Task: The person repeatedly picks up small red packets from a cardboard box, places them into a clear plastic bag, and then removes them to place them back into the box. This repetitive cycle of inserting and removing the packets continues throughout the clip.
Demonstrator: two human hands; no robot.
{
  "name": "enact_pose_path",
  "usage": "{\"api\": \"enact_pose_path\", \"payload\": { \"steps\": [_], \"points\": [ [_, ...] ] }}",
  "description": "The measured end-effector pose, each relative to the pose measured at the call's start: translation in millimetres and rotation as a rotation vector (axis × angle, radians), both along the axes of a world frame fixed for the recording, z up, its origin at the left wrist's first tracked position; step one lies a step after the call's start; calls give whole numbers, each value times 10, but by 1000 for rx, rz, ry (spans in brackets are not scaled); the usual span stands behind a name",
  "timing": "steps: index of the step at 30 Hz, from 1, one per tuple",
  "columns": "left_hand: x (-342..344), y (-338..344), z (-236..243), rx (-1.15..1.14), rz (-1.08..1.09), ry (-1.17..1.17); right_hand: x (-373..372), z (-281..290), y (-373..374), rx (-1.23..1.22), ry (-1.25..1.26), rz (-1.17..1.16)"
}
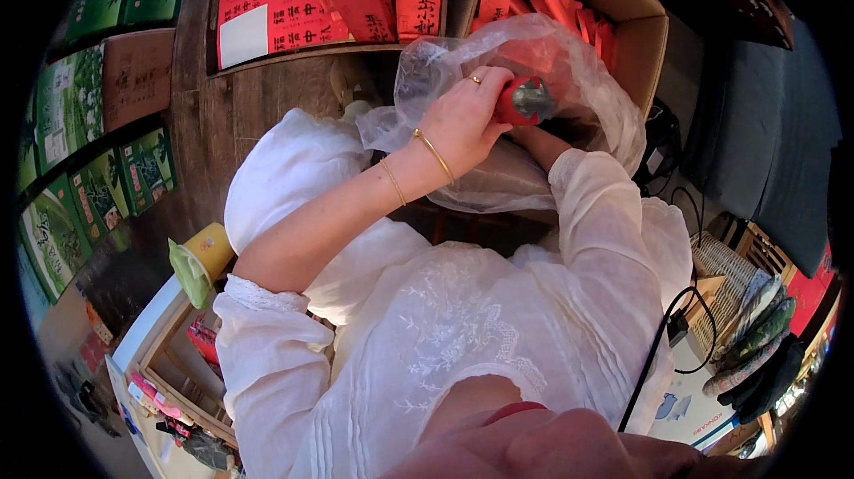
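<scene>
My left hand [464, 123], wearing a ring and bracelets, is closed around a small red packet [510, 105]. Its end faces up, with a jagged red edge around a grey-green middle; I cannot tell whether that is an opening or its contents. Just below it, my right hand [532, 143] reaches into a large clear plastic bag [614, 114]. The fingers of that hand are hidden behind the packet and the bag. The bag sits over my lap, its wide mouth gathered in loose folds against a cardboard box [636, 43].
Red packets [562, 9] fill that box, and a second box [334, 54] at the back holds more. Green cartons [67, 114] are stacked at left. A yellow cup [210, 248] with a green liner stands on a small table. Black cables [678, 310] hang at right beside a wicker basket [716, 270].
</scene>
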State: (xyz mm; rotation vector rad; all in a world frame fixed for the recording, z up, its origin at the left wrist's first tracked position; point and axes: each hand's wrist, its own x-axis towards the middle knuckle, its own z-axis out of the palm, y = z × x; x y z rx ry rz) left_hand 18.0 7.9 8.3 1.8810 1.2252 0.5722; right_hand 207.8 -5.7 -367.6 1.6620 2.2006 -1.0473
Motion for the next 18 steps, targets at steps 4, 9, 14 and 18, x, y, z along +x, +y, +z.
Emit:
{"api": "enact_pose_path", "payload": {
  "steps": [4, 9, 14, 18],
  "points": [
    [8, 3, -11, 23, -5, -7, -30, -16, 0, 0, 4, -11],
    [11, 10, -15, 14, -4, -7, -58, -35, 17, 9, 12, -20],
    [6, 12, -10, 1, -3, 6, -58, 31, -3, 45, 74, -38],
    [-9, 19, -9, 18, 11, -6, -62, 208, -99, 144, 218, -60]
  ]
}}
